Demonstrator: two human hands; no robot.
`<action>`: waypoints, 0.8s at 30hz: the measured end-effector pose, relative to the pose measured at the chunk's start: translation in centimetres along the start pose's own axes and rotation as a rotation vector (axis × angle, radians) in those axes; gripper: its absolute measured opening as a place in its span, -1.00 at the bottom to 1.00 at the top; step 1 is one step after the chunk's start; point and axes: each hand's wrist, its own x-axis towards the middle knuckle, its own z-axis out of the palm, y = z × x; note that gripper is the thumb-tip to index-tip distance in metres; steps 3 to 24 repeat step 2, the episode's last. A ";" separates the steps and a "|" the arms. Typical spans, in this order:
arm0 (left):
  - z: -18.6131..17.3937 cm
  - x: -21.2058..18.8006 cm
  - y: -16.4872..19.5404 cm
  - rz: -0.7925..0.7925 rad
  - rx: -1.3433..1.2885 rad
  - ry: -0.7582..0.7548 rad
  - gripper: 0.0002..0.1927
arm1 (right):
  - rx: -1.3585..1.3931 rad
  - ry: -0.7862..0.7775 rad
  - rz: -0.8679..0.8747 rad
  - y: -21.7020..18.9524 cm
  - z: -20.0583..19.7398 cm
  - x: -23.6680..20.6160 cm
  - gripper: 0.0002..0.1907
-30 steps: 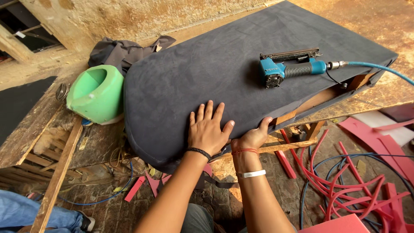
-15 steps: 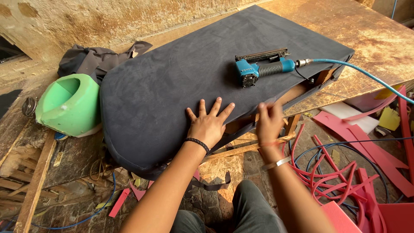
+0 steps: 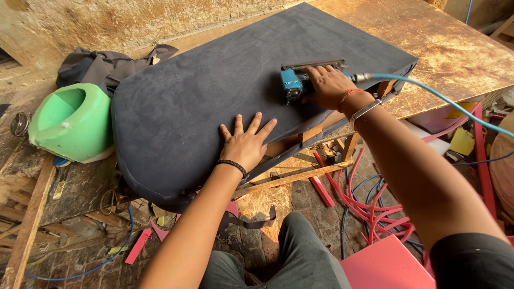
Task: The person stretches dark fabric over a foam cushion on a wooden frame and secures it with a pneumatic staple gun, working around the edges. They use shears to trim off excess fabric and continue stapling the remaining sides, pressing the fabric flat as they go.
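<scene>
A long cushion covered in dark grey-blue fabric lies across a worn wooden table, its near end overhanging. My left hand rests flat on the fabric near the front edge, fingers spread. My right hand is closed around the handle of a blue pneumatic staple gun lying on the cushion. A light blue air hose runs from the gun off to the right.
A green foam block and a bundle of grey cloth sit left of the cushion. Red strips and hoses, a red panel and wooden slats lie on the floor below. My knee is underneath.
My right hand has come up from the cushion's lower edge and taken hold of the staple gun. My left hand has stayed flat on the fabric. The view has shifted slightly.
</scene>
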 end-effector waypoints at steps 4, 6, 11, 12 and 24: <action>0.2 -0.1 0.0 -0.004 0.002 -0.008 -0.27 | -0.058 -0.139 -0.016 -0.5 -0.3 -0.3 -0.04; 0.2 -0.1 0.0 -0.004 0.002 -0.008 -0.27 | -0.058 -0.139 -0.016 -0.5 -0.3 -0.3 -0.04; 0.2 -0.1 0.0 -0.004 0.002 -0.008 -0.27 | -0.058 -0.139 -0.016 -0.5 -0.3 -0.3 -0.04; 0.2 -0.1 0.0 -0.004 0.002 -0.008 -0.27 | -0.058 -0.139 -0.016 -0.5 -0.3 -0.3 -0.04; 0.2 -0.1 0.0 -0.004 0.002 -0.008 -0.27 | -0.058 -0.139 -0.016 -0.5 -0.3 -0.3 -0.04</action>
